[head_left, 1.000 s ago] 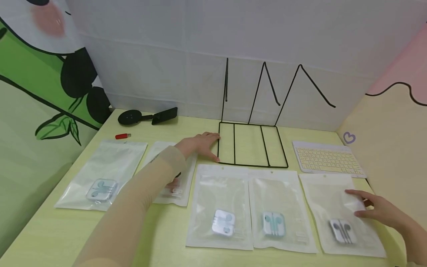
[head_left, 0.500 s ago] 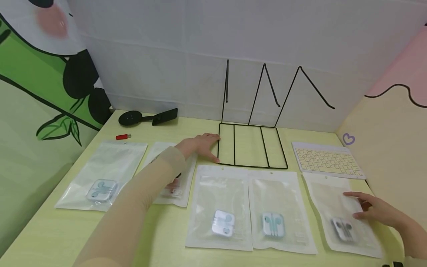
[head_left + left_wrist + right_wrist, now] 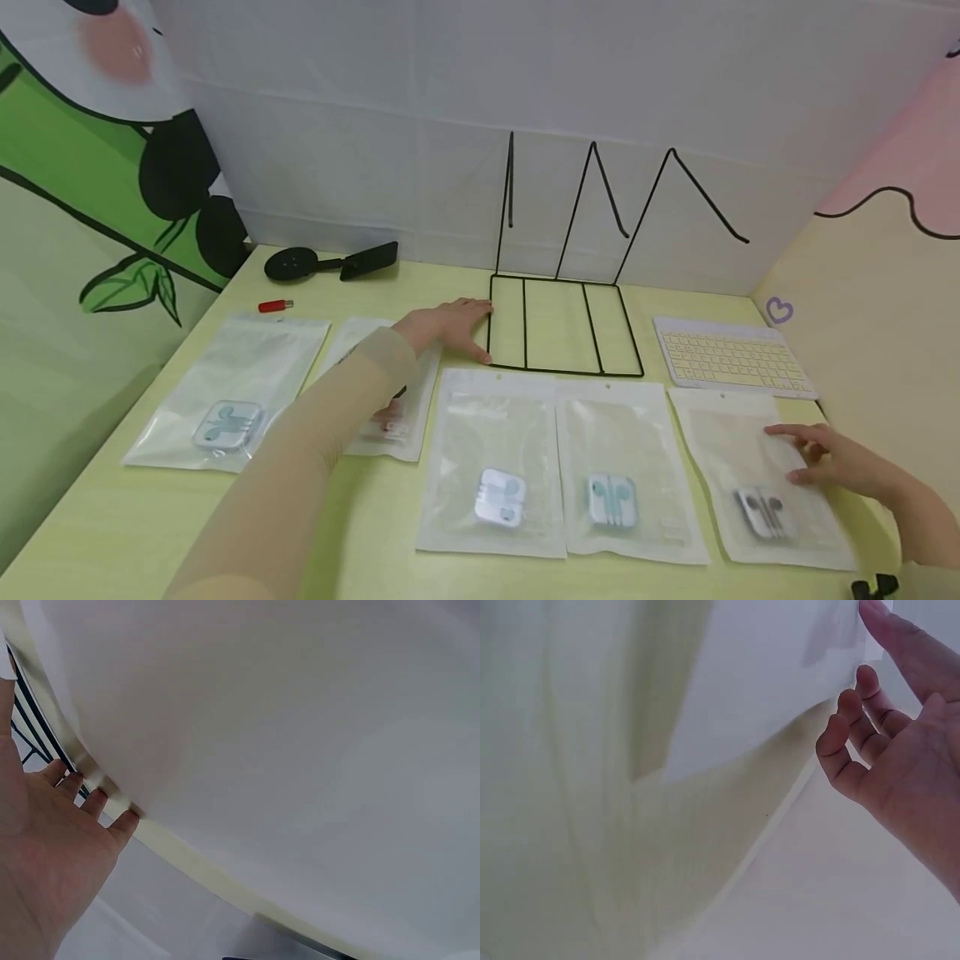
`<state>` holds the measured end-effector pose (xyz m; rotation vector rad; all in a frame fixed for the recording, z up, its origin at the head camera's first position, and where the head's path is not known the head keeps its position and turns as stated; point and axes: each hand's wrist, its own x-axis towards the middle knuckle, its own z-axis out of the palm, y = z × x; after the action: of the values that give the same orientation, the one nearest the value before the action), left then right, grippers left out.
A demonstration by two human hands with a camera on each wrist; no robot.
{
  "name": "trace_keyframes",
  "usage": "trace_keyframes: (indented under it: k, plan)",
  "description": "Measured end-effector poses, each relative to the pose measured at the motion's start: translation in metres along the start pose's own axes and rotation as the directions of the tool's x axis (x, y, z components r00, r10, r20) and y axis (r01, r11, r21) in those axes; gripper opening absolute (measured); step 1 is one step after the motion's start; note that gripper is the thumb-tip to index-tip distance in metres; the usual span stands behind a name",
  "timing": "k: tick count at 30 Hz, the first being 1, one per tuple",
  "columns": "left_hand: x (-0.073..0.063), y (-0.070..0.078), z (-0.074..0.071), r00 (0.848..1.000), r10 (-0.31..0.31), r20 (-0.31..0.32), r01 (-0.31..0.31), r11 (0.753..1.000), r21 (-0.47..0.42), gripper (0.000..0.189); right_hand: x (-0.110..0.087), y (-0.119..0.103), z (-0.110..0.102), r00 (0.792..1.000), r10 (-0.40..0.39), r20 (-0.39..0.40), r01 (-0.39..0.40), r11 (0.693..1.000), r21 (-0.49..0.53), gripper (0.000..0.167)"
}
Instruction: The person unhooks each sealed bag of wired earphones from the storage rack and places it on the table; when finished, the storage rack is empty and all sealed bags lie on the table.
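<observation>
On the table's right, my right hand (image 3: pixel 840 458) holds the right edge of a clear-and-white plastic bag (image 3: pixel 720 450), which bows up off the surface. Boxed earphones (image 3: pixel 763 512) show through the film. In the right wrist view, the bag's raised sheet (image 3: pixel 757 682) meets the curled fingers (image 3: pixel 847 739); how firmly they pinch cannot be told. My left hand (image 3: pixel 453 327) rests with spread fingers and thumb at the left side of a black wire rack (image 3: pixel 562 371). Two similar bags, with boxed earphones (image 3: pixel 500 498) and earphones (image 3: pixel 612 502), lie flat before the rack.
At the left lie another earphone bag (image 3: pixel 255 375) and a bag partly hidden by my left forearm (image 3: pixel 386 446). A red USB stick (image 3: pixel 275 306) and a black spoon-like utensil (image 3: pixel 292 264) are behind them. A white keyboard (image 3: pixel 735 358) lies back right, near the wall.
The right bag has shifted slightly right with my right hand, its left edge bowing up, then back left. My left hand has stayed at the rack.
</observation>
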<state>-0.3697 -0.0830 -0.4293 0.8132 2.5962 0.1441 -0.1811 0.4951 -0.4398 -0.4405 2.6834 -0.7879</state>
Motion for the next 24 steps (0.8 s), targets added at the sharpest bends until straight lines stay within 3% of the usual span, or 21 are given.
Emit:
trace_keyframes:
  k: [2,4,9,15,18,24]
  plan:
    - [0.000,-0.001,0.000,1.000,0.000,0.001,0.000,1.000,0.002,0.105,0.002,-0.003,-0.004,0.999,0.050,0.002,-0.050,0.999,-0.017,0.061]
    - [-0.001,-0.001,0.000,1.000,-0.002,0.003,0.002,1.000,0.004,0.104,0.005,-0.007,-0.009,0.999,0.036,-0.008,-0.036,0.999,-0.033,0.060]
    - [-0.003,-0.002,-0.001,1.000,-0.002,-0.001,0.002,1.000,-0.003,0.103,0.015,-0.025,-0.024,0.995,-0.070,-0.070,0.063,0.992,-0.106,0.064]
    - [-0.008,-0.011,-0.009,0.997,0.002,-0.084,-0.005,1.000,-0.027,0.102,0.034,-0.061,-0.042,0.979,-0.167,-0.117,0.150,0.978,-0.143,0.068]
    - [-0.018,-0.012,-0.019,0.994,0.004,-0.105,-0.010,0.999,-0.052,0.103,0.042,-0.081,-0.050,0.970,-0.211,-0.119,0.193,0.970,-0.151,0.067]
    - [-0.045,0.000,-0.043,0.981,0.074,-0.179,-0.075,0.997,0.000,0.099,0.058,-0.130,-0.061,0.945,-0.282,-0.166,0.245,0.946,-0.212,0.066]
